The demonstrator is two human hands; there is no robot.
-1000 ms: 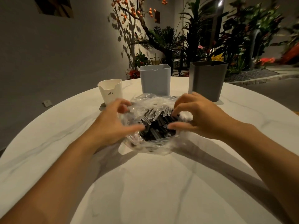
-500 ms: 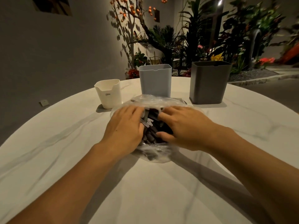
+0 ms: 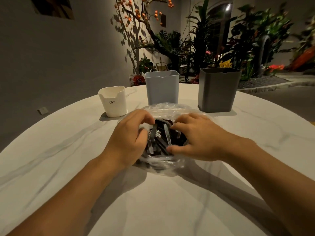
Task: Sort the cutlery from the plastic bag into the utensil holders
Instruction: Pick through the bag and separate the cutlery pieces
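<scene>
Far left on the pale marbled desk [image 3: 71,167], a small white holder [image 3: 113,101] is seen standing upright, a short dark label printed on its front. Next along, a taller light-blue holder [image 3: 162,87] is set a little farther back, also upright. Directly in front of it, near the middle of the desk, the clear plastic bag [image 3: 166,108] is found lying crumpled, its mouth pulled wide toward the camera. The left hand [image 3: 129,138] is planted on the bag's left edge, fingers curled over the rim and clamped on the plastic there. Between the two hands the cutlery [image 3: 162,138] is exposed inside the bag: a jumble of dark pieces with a few clear ones lying across them, handles pointing toward the camera. The right hand [image 3: 196,137] is hooked over the bag's right edge, its fingers bent into the opening and its thumb pressed low against the near side, so the plastic is gripped on that side too. Whether any single piece is pinched cannot be told. Farther right and back, a dark grey holder [image 3: 219,90] is standing upright, the tallest of the three, well apart from the white one. Behind the desk, plants and a branch with orange fruit are lit against the wall.
</scene>
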